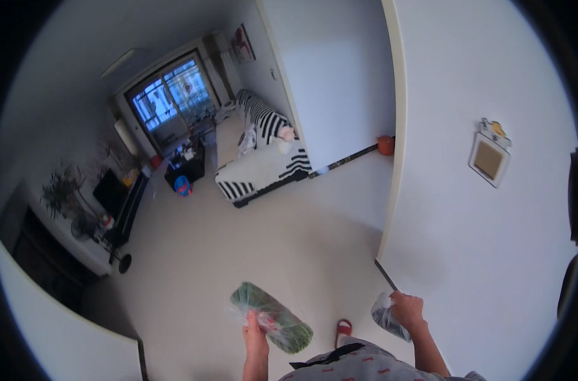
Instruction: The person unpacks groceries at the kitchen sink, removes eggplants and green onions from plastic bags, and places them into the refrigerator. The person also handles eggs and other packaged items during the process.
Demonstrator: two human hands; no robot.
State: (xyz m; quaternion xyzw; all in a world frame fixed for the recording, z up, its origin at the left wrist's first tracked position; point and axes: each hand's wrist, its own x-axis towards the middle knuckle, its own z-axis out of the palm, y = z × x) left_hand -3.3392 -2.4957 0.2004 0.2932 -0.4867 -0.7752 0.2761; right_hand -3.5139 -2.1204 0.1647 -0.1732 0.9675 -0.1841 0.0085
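Observation:
My left hand [255,335] grips a clear plastic bag of green vegetables [285,318], its thumb on top over red printing. The bundle is long and tilts down to the right. Off to the right, beside the wall, my right hand [407,308] is closed around the gathered top of another thin clear plastic bag [385,318]. Something dark sits inside that second bag; I cannot tell what it is. Below, between the two hands, one foot in a red slipper [344,327] shows on the pale floor [251,247].
A wall corner [382,247] rises close on my right, with a framed switch [490,159] on the wall. Ahead stand a sofa [260,166] with a striped cover, a dark coffee table [189,164] and a pedestal fan [84,228]. An orange pot [385,145] stands by the doorway.

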